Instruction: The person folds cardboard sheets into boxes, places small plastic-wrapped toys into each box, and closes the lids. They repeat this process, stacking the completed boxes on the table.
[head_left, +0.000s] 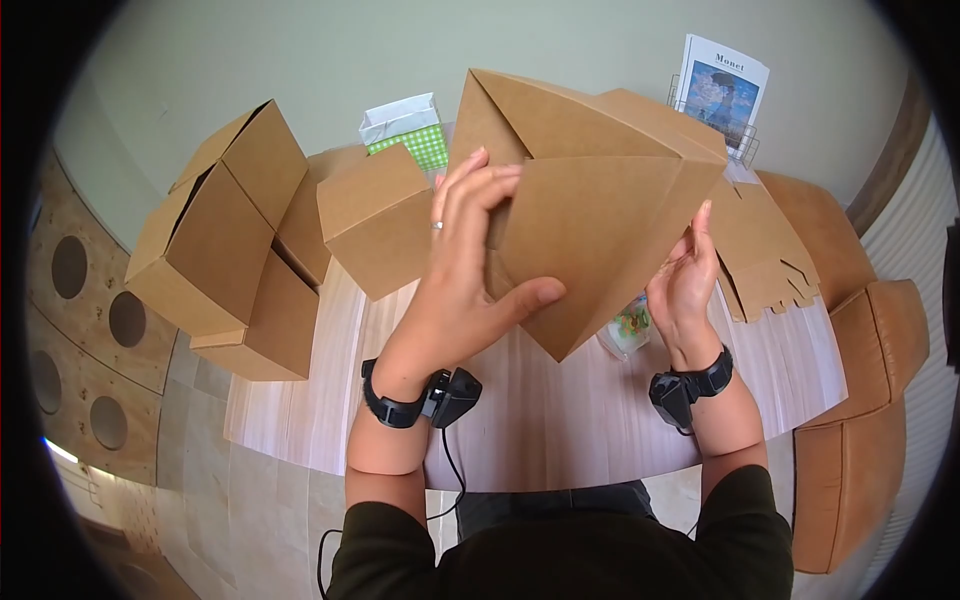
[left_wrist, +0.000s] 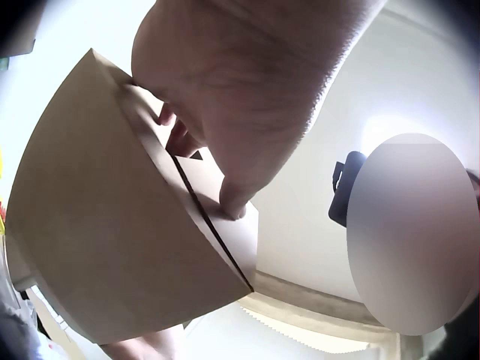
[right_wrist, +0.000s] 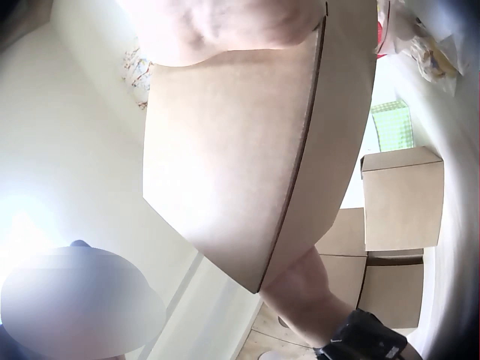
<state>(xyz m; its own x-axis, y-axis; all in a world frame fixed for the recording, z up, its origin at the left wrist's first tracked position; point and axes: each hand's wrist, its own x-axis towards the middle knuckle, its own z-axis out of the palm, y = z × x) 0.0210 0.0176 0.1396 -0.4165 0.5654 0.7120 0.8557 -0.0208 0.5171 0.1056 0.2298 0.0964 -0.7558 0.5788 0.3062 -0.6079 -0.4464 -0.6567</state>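
Observation:
A brown cardboard box (head_left: 600,210) is held tilted above the table, one corner pointing down. Its end flaps leave a dark gap at the upper left. My left hand (head_left: 465,250) grips it at this side, fingers reaching in at the flap's edge and thumb along the lower edge. In the left wrist view the left thumb (left_wrist: 236,202) presses a flap beside a narrow slit. At the lower right, my right hand (head_left: 685,275) holds the box from below, its thumb pointing up along the side; the other fingers are mostly hidden. A ring shows on the left hand.
Several folded boxes (head_left: 220,230) are stacked at the table's left, with another box (head_left: 375,220) nearer the middle. Behind stands a green checked bag (head_left: 425,140). Flat cardboard (head_left: 765,250) lies at the right, near a rack with a Monet print (head_left: 720,95). A clear packet (head_left: 628,328) lies below the held box.

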